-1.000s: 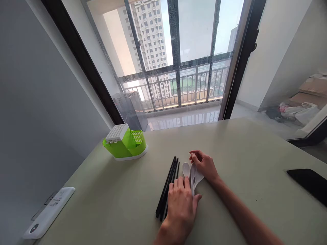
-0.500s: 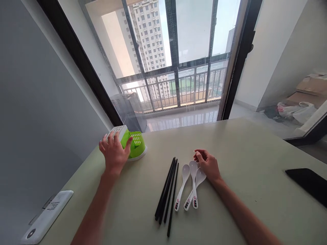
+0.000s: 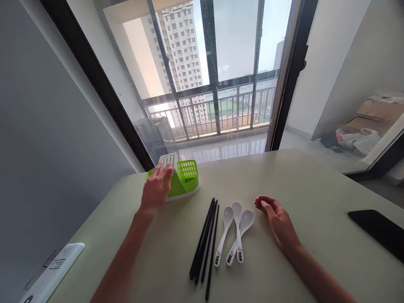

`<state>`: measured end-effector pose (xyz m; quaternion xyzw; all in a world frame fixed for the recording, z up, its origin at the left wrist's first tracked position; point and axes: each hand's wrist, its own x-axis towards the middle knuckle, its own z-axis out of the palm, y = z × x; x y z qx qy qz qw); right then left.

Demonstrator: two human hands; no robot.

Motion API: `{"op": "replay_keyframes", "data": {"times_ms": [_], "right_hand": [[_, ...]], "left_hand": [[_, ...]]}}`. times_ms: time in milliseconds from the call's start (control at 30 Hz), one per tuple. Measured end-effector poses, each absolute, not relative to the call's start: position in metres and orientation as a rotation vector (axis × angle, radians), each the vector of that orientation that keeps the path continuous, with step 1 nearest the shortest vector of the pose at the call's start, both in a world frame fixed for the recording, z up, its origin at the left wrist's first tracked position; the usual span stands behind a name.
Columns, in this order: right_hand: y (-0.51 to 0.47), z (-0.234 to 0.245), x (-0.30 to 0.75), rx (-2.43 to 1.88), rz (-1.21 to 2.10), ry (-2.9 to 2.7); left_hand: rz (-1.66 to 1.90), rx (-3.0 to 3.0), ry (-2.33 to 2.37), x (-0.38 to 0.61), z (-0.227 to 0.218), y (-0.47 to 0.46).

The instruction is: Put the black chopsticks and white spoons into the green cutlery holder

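At the table's far left stands a lime-green cutlery holder (image 3: 181,189) with a white slotted section on top and a perforated basket at its right end. My left hand (image 3: 157,187) is closed on the white section, fingertips on its top and front. Right of the spoons, my right hand (image 3: 279,221) is just above or on the table, its fingers curled together with nothing visible in them. Three white spoons (image 3: 239,231) with printed handles lie nearest to it, two of them crossing. To their left, several black chopsticks (image 3: 206,244) lie in a loose bundle.
The pale green table (image 3: 284,176) meets a glass door at its far edge. A black flat object (image 3: 378,231) lies at the right edge. At the lower left there is a white elongated device (image 3: 58,269). Cardboard boxes (image 3: 375,113) and plastic bags are beyond the glass.
My left hand and the cutlery holder have moved to the right, and the holder has turned to show more of its side. My right hand has moved right, away from the spoons.
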<state>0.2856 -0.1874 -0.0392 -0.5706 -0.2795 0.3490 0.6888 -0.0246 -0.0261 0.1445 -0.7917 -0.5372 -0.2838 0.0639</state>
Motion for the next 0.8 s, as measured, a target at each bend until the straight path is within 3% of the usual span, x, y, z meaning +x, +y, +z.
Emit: {"op": "replay_keyframes", "data": {"times_ms": [300, 600, 800], "right_hand": [[-0.238, -0.031, 0.297, -1.434, 0.78, -0.677], [-0.273, -0.019, 0.297, -1.564, 0.758, -0.86], [-0.275, -0.026, 0.294, -1.636, 0.746, -0.927]], "left_hand": [[-0.91, -2.711, -1.411, 0.086, 0.134, -0.055], [-0.862, -2.958, -1.282, 0.117, 0.143, -0.08], [-1.307, -2.873, -1.076, 0.079, 0.13, -0.074]]}}
